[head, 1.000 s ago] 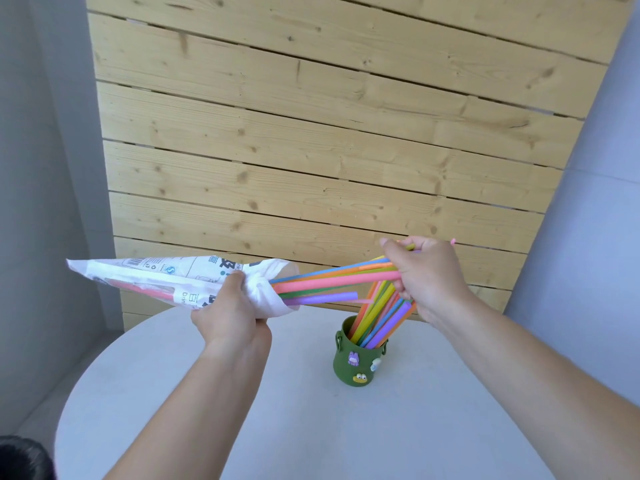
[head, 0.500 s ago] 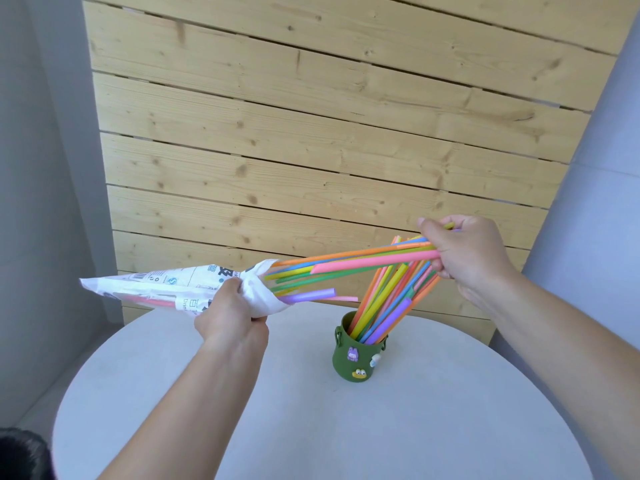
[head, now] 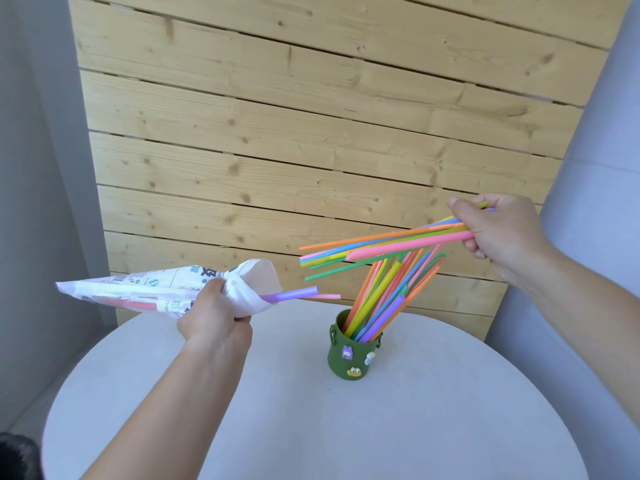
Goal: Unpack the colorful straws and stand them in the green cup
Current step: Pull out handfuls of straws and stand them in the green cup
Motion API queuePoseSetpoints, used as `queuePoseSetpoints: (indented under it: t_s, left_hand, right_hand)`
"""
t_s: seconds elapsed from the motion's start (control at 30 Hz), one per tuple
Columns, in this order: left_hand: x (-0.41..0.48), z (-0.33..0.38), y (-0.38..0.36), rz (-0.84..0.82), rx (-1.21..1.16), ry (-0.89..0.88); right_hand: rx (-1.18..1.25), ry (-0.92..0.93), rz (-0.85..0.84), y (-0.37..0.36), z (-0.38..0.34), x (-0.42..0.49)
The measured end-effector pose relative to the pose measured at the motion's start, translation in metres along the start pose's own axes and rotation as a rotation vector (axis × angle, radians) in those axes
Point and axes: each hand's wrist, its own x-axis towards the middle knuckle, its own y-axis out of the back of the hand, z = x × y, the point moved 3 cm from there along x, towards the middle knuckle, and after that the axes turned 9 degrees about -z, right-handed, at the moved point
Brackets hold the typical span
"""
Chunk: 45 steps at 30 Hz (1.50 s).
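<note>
The bundle of long, thin plastic straws in orange, pink, yellow, green and blue [head: 388, 242] is clear of its wrapper and sits in the air above the cup, slanting down to the left from my right hand [head: 502, 230], whose fingers are closed tight around the upper ends; a yellow and a purple tip poke out past my thumb. Below that bundle, the small dark green cup with little cartoon charms stuck on its side [head: 351, 355] stands upright on the table, and a second cluster of straws, orange, yellow, purple and blue [head: 381, 303], stands in it, all leaning up to the right toward my right hand. To the left, my left hand [head: 214, 313] is clenched around the gathered neck of the white printed paper bag [head: 145, 287], which lies roughly level in the air with its closed end pointing left and its open mouth flaring right. One fat purple straw [head: 294, 293] and a thin pink straw [head: 327, 296] stick out of that mouth toward the cup, well short of the held bundle. Everything is over the round pale grey table [head: 450, 427], with the cup toward its far side. Beyond the table stands a wall of light wooden planks [head: 311, 116], with grey walls on either side.
</note>
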Motion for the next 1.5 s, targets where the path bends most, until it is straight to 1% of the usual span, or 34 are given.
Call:
queuePoseSetpoints:
  t_s: [0.1,0.23,0.5,0.77,0.9,1.17,1.33,1.5]
  left_hand:
    - [-0.001,0.003,0.0,-0.01,0.003,-0.014]
    - [-0.002,0.005,0.0,-0.031,0.012,-0.032]
    - [-0.004,0.001,0.0,-0.068,0.033,-0.038]
    - [-0.001,-0.003,0.002,-0.085,0.05,-0.034]
    - [0.002,-0.004,0.004,-0.105,0.056,-0.045]
    - [0.005,-0.01,0.004,-0.115,0.079,-0.046]
    - [0.005,-0.012,0.004,-0.133,0.093,-0.036]
    - [0.001,-0.012,0.003,-0.132,0.094,-0.031]
  right_hand:
    - [-0.084,0.036,-0.023,0.01,-0.006,0.01]
    - [-0.24,0.109,-0.097,0.012,-0.018,0.023]
    - [-0.598,0.309,-0.327,-0.012,-0.049,0.046]
    - [-0.736,0.325,-0.498,-0.043,-0.053,0.062]
    - [-0.775,0.303,-0.572,-0.058,-0.043,0.065]
    - [-0.773,0.268,-0.646,-0.071,-0.019,0.072]
    - [-0.645,0.256,-0.572,-0.057,-0.028,0.077]
    - [-0.639,0.293,-0.585,-0.049,-0.038,0.069]
